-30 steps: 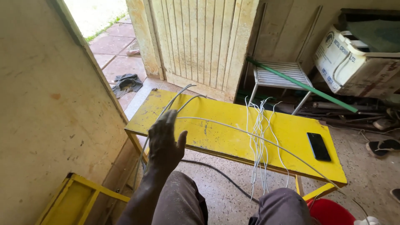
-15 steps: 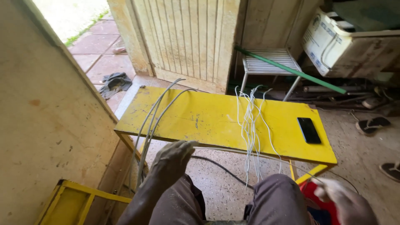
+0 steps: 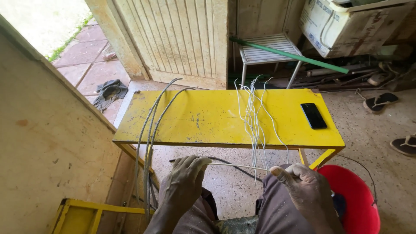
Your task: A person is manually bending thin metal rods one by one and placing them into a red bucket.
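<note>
Left hand (image 3: 184, 182) and right hand (image 3: 303, 190) both pinched shut on one thin white wire (image 3: 238, 166), stretched taut between them. Its long axis runs left to right, near edge of the yellow bench (image 3: 203, 117), above the knees. Wire pale, stiff-looking, straight. Loose white strands (image 3: 253, 117) drape over the bench beyond; grey cables (image 3: 149, 130) hang left
</note>
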